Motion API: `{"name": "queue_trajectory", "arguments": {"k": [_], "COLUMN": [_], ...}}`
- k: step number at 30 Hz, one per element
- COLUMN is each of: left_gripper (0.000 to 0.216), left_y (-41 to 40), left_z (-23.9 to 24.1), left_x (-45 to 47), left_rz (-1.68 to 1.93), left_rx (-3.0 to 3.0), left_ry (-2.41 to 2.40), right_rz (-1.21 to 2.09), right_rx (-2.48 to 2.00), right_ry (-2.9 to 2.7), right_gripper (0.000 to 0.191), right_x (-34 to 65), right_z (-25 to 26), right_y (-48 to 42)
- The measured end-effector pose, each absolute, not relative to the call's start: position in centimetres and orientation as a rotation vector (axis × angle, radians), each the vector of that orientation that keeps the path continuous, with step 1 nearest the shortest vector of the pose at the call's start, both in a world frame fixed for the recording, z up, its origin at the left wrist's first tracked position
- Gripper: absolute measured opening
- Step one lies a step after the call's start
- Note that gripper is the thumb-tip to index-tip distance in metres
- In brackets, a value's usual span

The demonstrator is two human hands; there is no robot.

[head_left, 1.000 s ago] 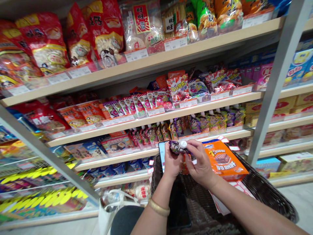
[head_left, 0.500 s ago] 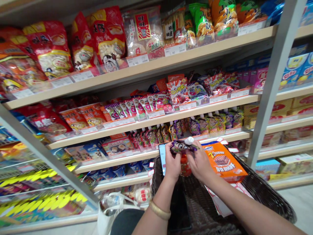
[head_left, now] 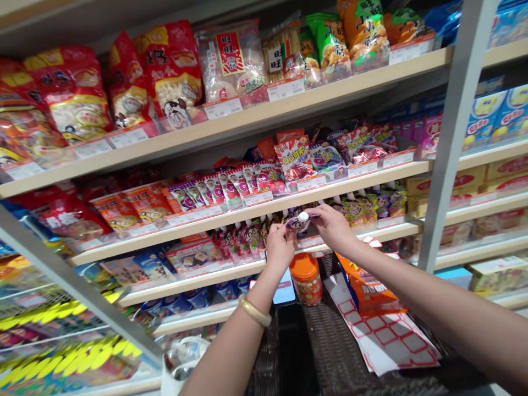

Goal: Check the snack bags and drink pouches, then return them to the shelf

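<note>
A purple spouted jelly pouch (head_left: 295, 223) with a white cap is held between both my hands, its cap end toward me. My left hand (head_left: 280, 246) pinches the pouch's left edge; a gold bangle circles that wrist. My right hand (head_left: 332, 224) grips its right edge. Both hands are at the front of the shelf where similar spouted pouches (head_left: 247, 237) stand in rows. Below them, an orange-lidded jar (head_left: 306, 279) sits in a dark wicker basket (head_left: 336, 335). Close to the jar is a lit phone screen (head_left: 284, 290).
An orange snack bag (head_left: 371, 286) and sheets of red-edged labels (head_left: 383, 330) lie in the basket, beside a black flat object (head_left: 295, 352). Shelves of packaged snacks (head_left: 231, 60) rise ahead. A grey post (head_left: 454, 132) stands at right, a white bag (head_left: 181, 357) below left.
Both hands have moved forward and up with the pouch, from over the basket to the shelf front. The jar has come into fuller view, and the orange bag now looks tilted.
</note>
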State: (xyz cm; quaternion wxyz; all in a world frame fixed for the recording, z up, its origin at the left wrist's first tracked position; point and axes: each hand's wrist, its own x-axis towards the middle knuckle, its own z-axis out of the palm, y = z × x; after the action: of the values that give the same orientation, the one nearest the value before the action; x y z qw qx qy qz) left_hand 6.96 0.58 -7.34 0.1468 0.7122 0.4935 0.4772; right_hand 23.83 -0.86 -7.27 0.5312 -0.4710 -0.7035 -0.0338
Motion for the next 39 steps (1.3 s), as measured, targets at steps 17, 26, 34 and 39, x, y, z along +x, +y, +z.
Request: {"name": "queue_trajectory", "arguments": {"k": [17,26,34,39], "left_gripper": [0.034,0.03,0.023,0.02], "left_y": [6.0,6.5,7.3,7.6], "left_z": [-9.7,-9.7,-10.6,-10.9], "left_x": [8.0,8.9,9.9,10.3], "left_rz": [0.818,0.862,0.92,0.934], "left_rx": [1.912,1.757,1.552,1.51], "left_ry": [1.614,1.477,1.272,1.226], "right_rz": [0.232,0.389,0.26,0.044], "right_rx": [-1.739,-1.83,-1.675,-1.634], "right_ry": [-1.767,-1.905,-1.956,-1.848], "right_gripper": [0.024,0.03,0.024,0.033], "right_x": [24.0,22.6,24.2,28.0], "right_z": [-10.4,-11.2,-11.1,-10.3], "right_y": [6.7,7.5,5.4,3.0]}}
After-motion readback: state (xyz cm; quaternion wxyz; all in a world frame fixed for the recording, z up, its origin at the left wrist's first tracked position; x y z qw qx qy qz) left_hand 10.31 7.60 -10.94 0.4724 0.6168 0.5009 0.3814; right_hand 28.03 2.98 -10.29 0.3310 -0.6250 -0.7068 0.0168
